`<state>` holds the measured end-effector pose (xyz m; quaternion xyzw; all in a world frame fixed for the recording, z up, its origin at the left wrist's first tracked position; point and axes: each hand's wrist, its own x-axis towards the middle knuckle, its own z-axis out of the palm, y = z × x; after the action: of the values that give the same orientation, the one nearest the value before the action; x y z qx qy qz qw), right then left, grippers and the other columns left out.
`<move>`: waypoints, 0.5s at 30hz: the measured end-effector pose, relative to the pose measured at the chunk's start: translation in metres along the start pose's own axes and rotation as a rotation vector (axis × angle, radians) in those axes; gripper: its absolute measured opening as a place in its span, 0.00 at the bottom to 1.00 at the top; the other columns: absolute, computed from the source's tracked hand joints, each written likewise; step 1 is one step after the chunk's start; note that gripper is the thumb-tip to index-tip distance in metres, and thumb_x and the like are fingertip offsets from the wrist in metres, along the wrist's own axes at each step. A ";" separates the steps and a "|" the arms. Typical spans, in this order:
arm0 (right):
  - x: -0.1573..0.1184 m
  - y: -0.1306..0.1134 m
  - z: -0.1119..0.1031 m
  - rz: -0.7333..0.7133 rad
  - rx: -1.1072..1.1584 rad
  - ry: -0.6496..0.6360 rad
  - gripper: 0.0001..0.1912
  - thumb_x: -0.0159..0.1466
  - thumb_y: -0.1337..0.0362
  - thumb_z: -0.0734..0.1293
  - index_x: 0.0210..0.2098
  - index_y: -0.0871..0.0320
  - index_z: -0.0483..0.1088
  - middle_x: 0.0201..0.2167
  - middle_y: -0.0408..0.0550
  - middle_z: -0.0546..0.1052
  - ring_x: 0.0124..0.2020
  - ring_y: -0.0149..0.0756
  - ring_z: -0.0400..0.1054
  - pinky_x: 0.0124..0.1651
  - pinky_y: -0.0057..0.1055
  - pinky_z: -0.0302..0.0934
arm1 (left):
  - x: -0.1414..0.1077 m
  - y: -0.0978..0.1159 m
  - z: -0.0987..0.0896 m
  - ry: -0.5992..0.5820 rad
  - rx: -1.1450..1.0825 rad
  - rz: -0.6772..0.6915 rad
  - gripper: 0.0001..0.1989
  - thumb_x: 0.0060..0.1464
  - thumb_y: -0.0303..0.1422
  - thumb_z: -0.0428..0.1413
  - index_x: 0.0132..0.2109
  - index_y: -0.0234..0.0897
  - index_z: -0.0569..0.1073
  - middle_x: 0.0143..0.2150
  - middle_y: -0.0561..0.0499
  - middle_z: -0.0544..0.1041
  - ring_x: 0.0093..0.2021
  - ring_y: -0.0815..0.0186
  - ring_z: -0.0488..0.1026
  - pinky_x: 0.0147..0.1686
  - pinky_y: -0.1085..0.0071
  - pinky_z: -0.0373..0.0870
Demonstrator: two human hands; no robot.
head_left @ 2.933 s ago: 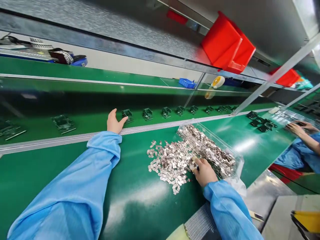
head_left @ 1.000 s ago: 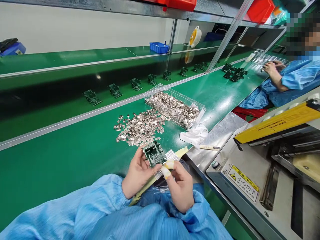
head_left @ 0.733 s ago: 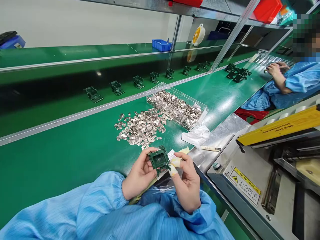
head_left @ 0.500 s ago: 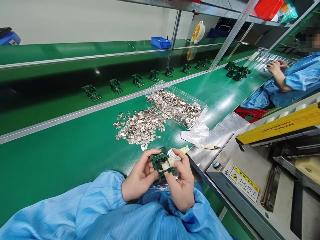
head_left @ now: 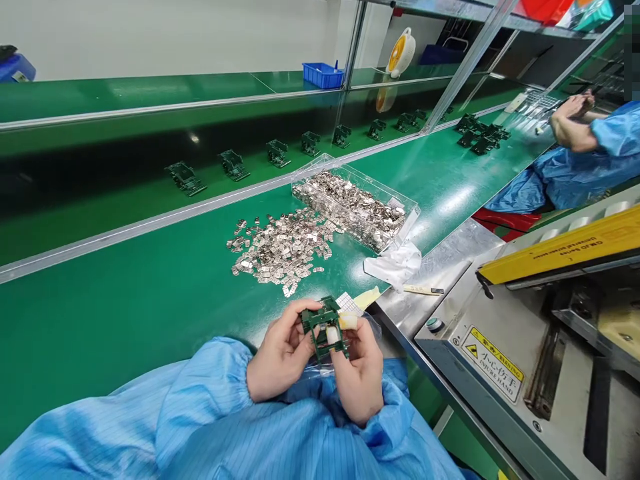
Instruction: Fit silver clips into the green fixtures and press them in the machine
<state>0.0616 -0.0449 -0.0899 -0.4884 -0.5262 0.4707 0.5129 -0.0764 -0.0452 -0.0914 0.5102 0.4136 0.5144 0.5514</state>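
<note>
In front of my chest is a dark green plastic frame (head_left: 326, 311) with an open middle. My left hand (head_left: 279, 359) grips its left side, fingers behind and thumb at the near edge. My right hand (head_left: 359, 377) is closed on the right side, its thumb reaching into the opening and its index finger curled at the edge. Pale covers wrap that thumb and finger. Whether a small part is pinched there is hidden. Just beyond the hands lies a loose pile of small silvery metal plates (head_left: 283, 250). A clear plastic box (head_left: 407, 223) holds many more.
Several similar green frames (head_left: 233, 165) stand in a row on the green strip behind. A white cloth (head_left: 395, 263) and a cutter-like tool (head_left: 423, 290) lie at the right, beside a machine (head_left: 470, 347). A co-worker's hands (head_left: 575, 117) are at the far right.
My right index finger has come down from its raised position and curled against the frame's right side. The co-worker's hands have risen away from the table.
</note>
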 end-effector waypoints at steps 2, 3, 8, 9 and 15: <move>0.001 -0.002 0.002 0.046 0.097 0.016 0.06 0.60 0.68 0.68 0.37 0.54 0.69 0.29 0.41 0.75 0.28 0.30 0.69 0.32 0.24 0.65 | -0.001 0.001 0.000 -0.015 -0.005 -0.030 0.13 0.62 0.35 0.53 0.53 0.41 0.65 0.33 0.53 0.69 0.29 0.72 0.67 0.29 0.79 0.68; 0.001 -0.003 0.002 0.057 0.134 0.026 0.06 0.59 0.68 0.69 0.36 0.54 0.70 0.28 0.40 0.75 0.27 0.29 0.69 0.31 0.23 0.65 | -0.001 0.002 0.000 -0.019 -0.007 -0.038 0.13 0.62 0.35 0.53 0.53 0.41 0.65 0.32 0.53 0.69 0.28 0.72 0.67 0.29 0.79 0.68; 0.004 -0.006 0.005 0.097 0.257 0.051 0.08 0.55 0.69 0.72 0.31 0.56 0.69 0.24 0.38 0.72 0.25 0.27 0.67 0.28 0.20 0.64 | 0.000 0.005 0.001 0.001 0.005 -0.067 0.13 0.60 0.35 0.55 0.51 0.38 0.67 0.31 0.53 0.70 0.29 0.70 0.68 0.28 0.77 0.68; 0.004 -0.006 0.005 0.108 0.269 0.052 0.08 0.54 0.70 0.73 0.30 0.56 0.69 0.23 0.38 0.72 0.24 0.27 0.66 0.28 0.20 0.63 | 0.000 0.006 0.001 0.007 0.002 -0.080 0.13 0.60 0.35 0.55 0.50 0.38 0.67 0.31 0.52 0.70 0.28 0.70 0.69 0.28 0.77 0.68; 0.002 -0.006 0.003 0.123 0.286 0.064 0.07 0.54 0.70 0.71 0.30 0.56 0.69 0.24 0.38 0.72 0.24 0.28 0.66 0.29 0.22 0.63 | -0.001 0.010 0.002 0.006 0.014 -0.129 0.14 0.59 0.33 0.55 0.51 0.37 0.67 0.33 0.51 0.72 0.27 0.70 0.69 0.27 0.76 0.69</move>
<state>0.0585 -0.0433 -0.0843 -0.4564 -0.4062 0.5556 0.5639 -0.0761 -0.0468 -0.0817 0.4850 0.4509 0.4765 0.5783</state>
